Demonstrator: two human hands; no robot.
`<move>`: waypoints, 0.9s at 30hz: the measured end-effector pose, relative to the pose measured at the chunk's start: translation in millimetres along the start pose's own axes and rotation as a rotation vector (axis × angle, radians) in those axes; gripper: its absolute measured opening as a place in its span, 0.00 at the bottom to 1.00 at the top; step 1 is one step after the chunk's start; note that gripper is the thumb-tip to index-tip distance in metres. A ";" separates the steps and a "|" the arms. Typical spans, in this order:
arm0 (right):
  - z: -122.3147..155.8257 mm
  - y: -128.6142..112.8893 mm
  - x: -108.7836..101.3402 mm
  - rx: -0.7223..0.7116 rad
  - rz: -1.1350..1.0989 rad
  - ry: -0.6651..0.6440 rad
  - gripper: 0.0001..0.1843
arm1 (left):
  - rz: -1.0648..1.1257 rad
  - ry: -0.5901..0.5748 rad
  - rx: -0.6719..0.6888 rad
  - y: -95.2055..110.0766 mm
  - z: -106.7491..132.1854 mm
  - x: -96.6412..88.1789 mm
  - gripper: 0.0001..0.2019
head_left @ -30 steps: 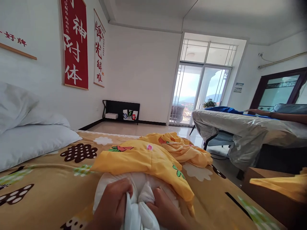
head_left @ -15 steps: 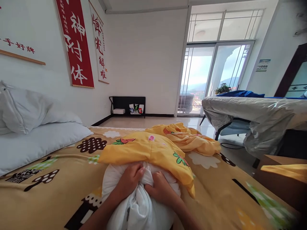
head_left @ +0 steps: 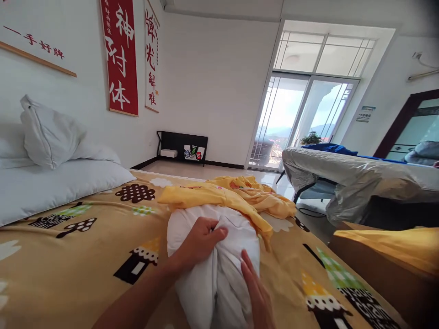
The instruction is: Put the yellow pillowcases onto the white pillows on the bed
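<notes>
A white pillow (head_left: pixel 185 228) lies on the bed in front of me, its far end tucked into a yellow patterned pillowcase (head_left: pixel 206 194). My left hand (head_left: pixel 199 242) is closed on a bunch of the pillow's white fabric near its top. My right hand (head_left: pixel 255 292) lies flat and open against the pillow's right side, fingers stretched out. More crumpled yellow cloth (head_left: pixel 264 196) sits just beyond the pillow.
The bed is covered by a tan sheet with house and tree prints (head_left: pixel 78 256). White pillows (head_left: pixel 48 132) lie at the left by the wall. A table under silver cover (head_left: pixel 350 178) stands to the right, a cardboard box (head_left: pixel 384 269) near the bed's right edge.
My right hand has let go of the bunched fabric and slid down the pillow's side, now flat. More white pillow shows outside the yellow case. The view shifted left.
</notes>
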State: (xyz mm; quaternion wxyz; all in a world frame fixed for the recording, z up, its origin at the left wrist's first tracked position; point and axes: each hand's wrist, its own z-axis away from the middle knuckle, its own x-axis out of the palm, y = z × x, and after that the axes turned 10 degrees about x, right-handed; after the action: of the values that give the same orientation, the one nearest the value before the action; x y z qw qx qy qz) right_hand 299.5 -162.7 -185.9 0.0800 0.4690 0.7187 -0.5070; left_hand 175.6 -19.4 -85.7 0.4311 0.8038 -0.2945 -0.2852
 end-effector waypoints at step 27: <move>-71.5 21.3 1.5 0.029 0.197 -0.102 0.15 | -0.953 0.035 0.806 -61.6 66.1 -55.8 0.10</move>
State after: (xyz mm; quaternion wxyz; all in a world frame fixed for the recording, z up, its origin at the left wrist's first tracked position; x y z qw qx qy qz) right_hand 340.6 -103.3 -166.9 0.1590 0.5121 0.6566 -0.5304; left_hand 105.5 14.1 -158.1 -0.0756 0.9510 0.0190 -0.2993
